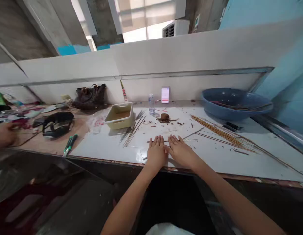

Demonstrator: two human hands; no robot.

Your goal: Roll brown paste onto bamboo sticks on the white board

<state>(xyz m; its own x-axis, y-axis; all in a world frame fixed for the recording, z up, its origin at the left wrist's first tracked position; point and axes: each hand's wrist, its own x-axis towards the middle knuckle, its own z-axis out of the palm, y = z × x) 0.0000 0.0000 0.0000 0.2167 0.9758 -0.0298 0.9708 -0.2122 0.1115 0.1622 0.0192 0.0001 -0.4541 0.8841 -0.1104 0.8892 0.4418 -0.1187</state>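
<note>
My left hand (156,152) lies palm down on the white tabletop (104,143), fingers stretched forward. Beside it my right hand (179,149) is also flat, its thumb by the left hand. Under the fingertips of both hands runs a thin dark stick (166,141), parallel to the table edge; its covered parts are hidden. Beyond the hands sits a crumbly brown lump (164,116) with small brown bits around it. Loose thin sticks (194,133) reach toward my right hand from a bundle of tan sticks (217,130). Darker coated sticks (135,130) lie to the left.
A cream plastic basin (120,124) stands back left, a clear bottle (151,105) and an upright phone (165,95) behind the lump. At right is a large blue bowl (230,112). Further left are green-handled cutters (70,143), a black bag (90,97) and another person's hand (3,135).
</note>
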